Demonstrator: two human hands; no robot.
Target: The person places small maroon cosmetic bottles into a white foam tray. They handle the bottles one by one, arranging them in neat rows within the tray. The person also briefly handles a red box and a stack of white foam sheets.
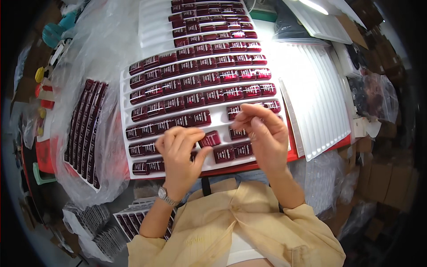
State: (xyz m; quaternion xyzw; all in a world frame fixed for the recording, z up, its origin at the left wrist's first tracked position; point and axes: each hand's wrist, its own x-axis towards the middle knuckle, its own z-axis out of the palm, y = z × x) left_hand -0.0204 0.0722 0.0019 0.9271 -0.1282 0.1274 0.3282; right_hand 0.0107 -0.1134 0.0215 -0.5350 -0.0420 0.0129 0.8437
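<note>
A small dark-red bottle (210, 139) with pale print lies tilted in a gap of the white ridged tray (125, 102). The thumb and fingertips of my left hand (180, 149) close on its left end. My right hand (269, 140) hovers over the tray's right part, index finger stretched and thumb raised apart from it, other fingers curled. I make out nothing held in it. Beneath its fingers, a few bottles (238, 132) are partly hidden. Rows of similar bottles (193, 100) fill the tray's grooves, with bare white stretches in the near rows.
Another filled tray (86, 129) lies under clear plastic film (109, 151) at the left. White ridged trays (318, 98) rest on the right. More bottle rows (209, 20) stand at the back. Stacked trays (133, 218) sit low, left of my body; cardboard boxes (382, 178) line the right.
</note>
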